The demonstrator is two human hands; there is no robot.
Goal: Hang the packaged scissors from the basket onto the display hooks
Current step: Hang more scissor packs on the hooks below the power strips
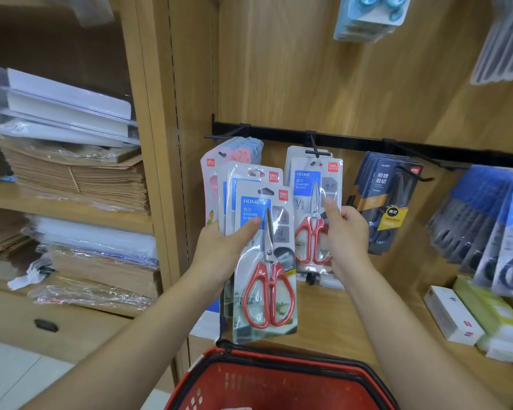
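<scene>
My left hand (219, 250) grips a small stack of packaged red-handled scissors (264, 261), thumb across the front pack, held up in front of the wooden display wall. My right hand (344, 229) holds the side of a hanging pack of red-handled scissors (313, 208), thumb on its front. That pack hangs on a black display hook (314, 149) fixed to the black rail (427, 147). The red basket (267, 380) sits below my arms at the bottom of the view; its contents are hidden.
Pink and blue packs (237, 155) hang on the hook to the left. Dark-packaged scissors (385, 199) and blue packs (492, 226) hang to the right. White and green boxes (471, 318) lie on the lower shelf. Stacked paper and plastic sleeves (71, 173) fill the left shelves.
</scene>
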